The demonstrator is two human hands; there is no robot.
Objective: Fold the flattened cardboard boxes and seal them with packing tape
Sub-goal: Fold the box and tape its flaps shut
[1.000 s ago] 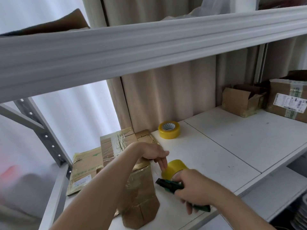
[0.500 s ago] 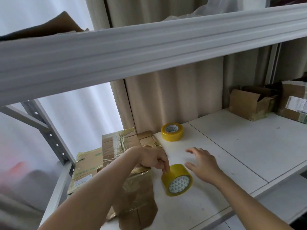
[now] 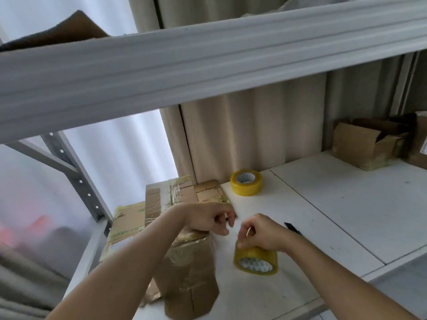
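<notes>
right hand (image 3: 261, 234): we see it curled over the top of the near tape roll (image 3: 255, 259), fingertips pinching at its rim, probably the tape's loose end
left hand (image 3: 208, 218): fingers curled, resting on the taped cardboard box (image 3: 189, 262); whether it pinches anything we cannot tell
box position: at the left end of the white shelf (image 3: 346, 204), against a stack of flat boxes (image 3: 124, 227)
handling: we judge the box light, its glossy tape slippery; hold it by edges and corners. Tape film thin, clings to itself; keep it taut
also noted: second tape roll (image 3: 246, 182) farther back; dark cutter (image 3: 293, 228) behind the right wrist; open box (image 3: 367, 144) far right
</notes>
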